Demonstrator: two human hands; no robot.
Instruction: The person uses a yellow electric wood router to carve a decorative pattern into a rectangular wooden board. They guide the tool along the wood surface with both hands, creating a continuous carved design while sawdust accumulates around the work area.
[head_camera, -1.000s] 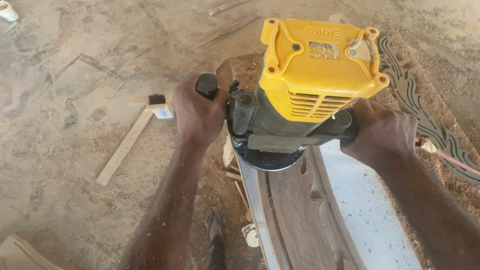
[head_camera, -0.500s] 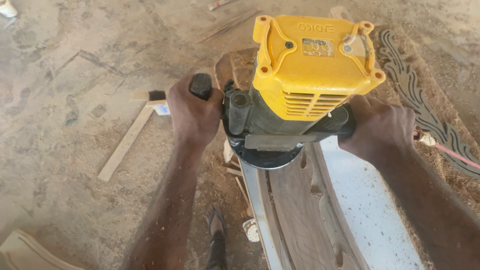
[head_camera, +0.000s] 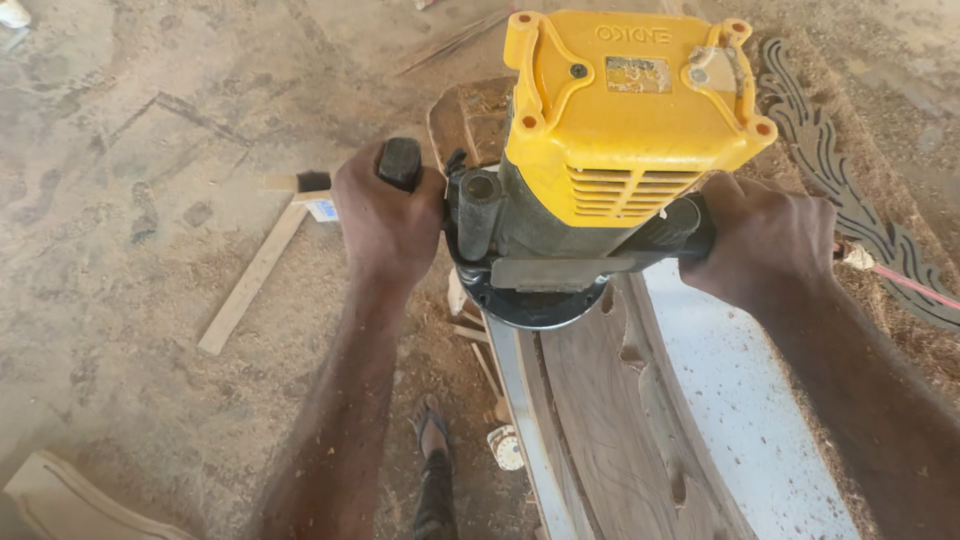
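The left hand (head_camera: 385, 225) and the right hand (head_camera: 765, 240) each close around a black side handle of a yellow-topped router (head_camera: 600, 170). Its round base sits on a curved dark wooden board (head_camera: 610, 420). A thin wood strip (head_camera: 250, 280) lies on the dusty floor (head_camera: 120, 150).

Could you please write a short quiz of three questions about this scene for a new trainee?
1. True or false: both hands grip the handles of the yellow-topped router.
2. Which hand is nearer to the loose wooden strip on the dusty floor? A) left hand B) right hand
3. Fill in: the router's round base sits on a dark, curved ______ workpiece.

Key: 1 true; 2 A; 3 wooden.
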